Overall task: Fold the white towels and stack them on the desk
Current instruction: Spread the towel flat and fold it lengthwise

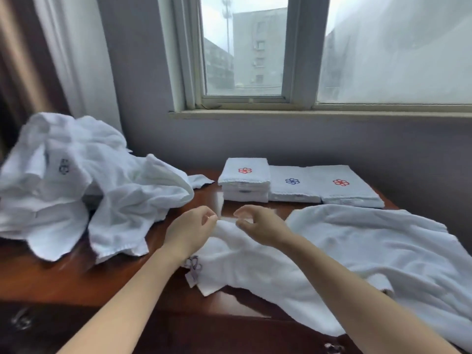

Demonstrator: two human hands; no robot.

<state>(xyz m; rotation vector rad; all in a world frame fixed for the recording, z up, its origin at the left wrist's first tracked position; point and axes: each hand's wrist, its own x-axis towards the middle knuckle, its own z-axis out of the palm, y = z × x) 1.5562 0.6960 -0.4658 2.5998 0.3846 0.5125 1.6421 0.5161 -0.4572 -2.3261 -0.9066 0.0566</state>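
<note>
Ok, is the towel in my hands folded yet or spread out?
Spread out. The towel lies loose and rumpled across the desk; the left hand and right hand pinch one edge.

Head-worn camera looks forward and down, close over the desk [63, 277].

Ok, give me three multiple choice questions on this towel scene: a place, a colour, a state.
1. Where on the desk lies the unfolded heap? A left B right C front middle
2. Emblem on the middle folded towel? A red B blue C green
3. What are the left hand and right hand doing? A resting flat B lifting a stack C pinching the spread towel
Answers: A, the heap fills the left end; B, its flower is blue; C, both pinch its edge.
</note>
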